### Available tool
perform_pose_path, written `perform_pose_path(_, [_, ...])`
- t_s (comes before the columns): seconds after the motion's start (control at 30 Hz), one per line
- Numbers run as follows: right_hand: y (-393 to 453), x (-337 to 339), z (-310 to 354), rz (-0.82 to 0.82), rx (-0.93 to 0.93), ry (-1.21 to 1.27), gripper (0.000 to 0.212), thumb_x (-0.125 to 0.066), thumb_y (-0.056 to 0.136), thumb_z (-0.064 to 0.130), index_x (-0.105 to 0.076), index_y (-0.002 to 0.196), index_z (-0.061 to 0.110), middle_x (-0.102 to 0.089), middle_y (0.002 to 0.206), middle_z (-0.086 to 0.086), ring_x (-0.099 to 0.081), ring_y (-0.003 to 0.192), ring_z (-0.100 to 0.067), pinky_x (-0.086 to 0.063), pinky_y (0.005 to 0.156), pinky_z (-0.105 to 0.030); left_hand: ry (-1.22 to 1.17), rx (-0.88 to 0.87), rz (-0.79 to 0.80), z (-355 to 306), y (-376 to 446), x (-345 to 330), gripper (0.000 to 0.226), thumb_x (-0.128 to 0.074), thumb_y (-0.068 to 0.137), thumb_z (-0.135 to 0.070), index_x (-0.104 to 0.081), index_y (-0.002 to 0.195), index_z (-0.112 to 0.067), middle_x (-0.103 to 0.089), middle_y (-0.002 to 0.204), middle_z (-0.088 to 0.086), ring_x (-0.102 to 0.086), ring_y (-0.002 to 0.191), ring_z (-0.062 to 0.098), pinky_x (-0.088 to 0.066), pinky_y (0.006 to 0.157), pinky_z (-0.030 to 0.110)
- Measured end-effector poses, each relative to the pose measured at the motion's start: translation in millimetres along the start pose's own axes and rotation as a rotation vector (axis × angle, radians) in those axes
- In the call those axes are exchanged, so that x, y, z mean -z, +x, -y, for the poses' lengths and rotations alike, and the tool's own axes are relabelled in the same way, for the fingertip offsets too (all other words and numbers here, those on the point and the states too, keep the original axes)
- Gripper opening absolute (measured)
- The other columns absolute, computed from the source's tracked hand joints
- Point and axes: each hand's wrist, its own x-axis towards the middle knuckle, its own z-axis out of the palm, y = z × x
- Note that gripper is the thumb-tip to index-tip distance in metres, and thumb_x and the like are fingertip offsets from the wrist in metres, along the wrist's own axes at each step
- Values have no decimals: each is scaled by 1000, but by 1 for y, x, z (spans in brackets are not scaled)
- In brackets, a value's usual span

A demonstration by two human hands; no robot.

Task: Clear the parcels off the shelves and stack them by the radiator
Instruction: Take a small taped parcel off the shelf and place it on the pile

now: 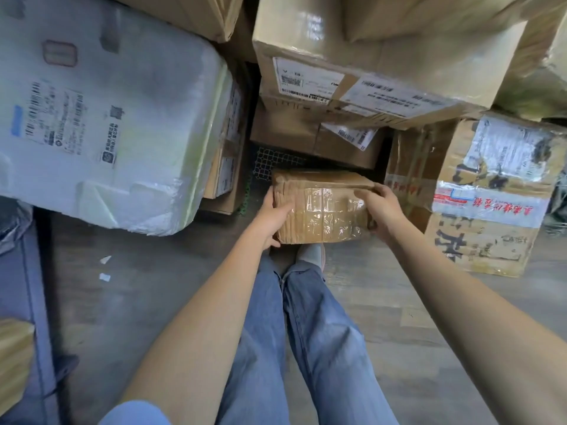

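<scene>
Cardboard wrapped in clear tape is gripped from both ends: the left hand [271,220] is curled round the left end of the small parcel [323,205], thumb laid on top, and the right hand [380,210] is clasped over its right end. The parcel is held level above the wooden floor [399,317], over the person's shoe [311,254] and jeans [306,332], its long axis running left to right across the view. Just beyond it, stacked cardboard boxes [368,72] are seen, with a wire mesh [270,164] beneath them. A white foam box [101,118] is set to the left, and a printed carton [484,204] to the right.
</scene>
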Motion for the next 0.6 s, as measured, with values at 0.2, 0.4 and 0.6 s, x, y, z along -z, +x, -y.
perform_pose_path(0.2, [3,0,10,-69,73,-10,57,-55,88,24,-36,141,20,-43,142,-5,-45,124,-27,-42,102,-45,6,-175,-26,-10,3,8,61,-49,95,-33,-15,146,-43,-32,152,-5,-40,132,22,-38,93,41])
perform_pose_path(0.4, [2,7,4,-43,51,-94,62,-52,89,17,-27,146,17,-41,144,-8,-55,94,-17,-45,76,-29,139,-204,-76,-2,0,-2,63,-47,96,-20,-15,148,-33,-34,150,0,-38,134,22,-32,109,37])
perform_pose_path(0.6, [-3,3,7,-69,102,-147,66,-50,91,13,-18,149,15,-37,148,-8,-51,104,-18,-41,86,-28,154,-140,-31,11,-2,2,65,-48,96,-25,-11,149,-34,-25,154,3,-32,138,24,-29,112,41])
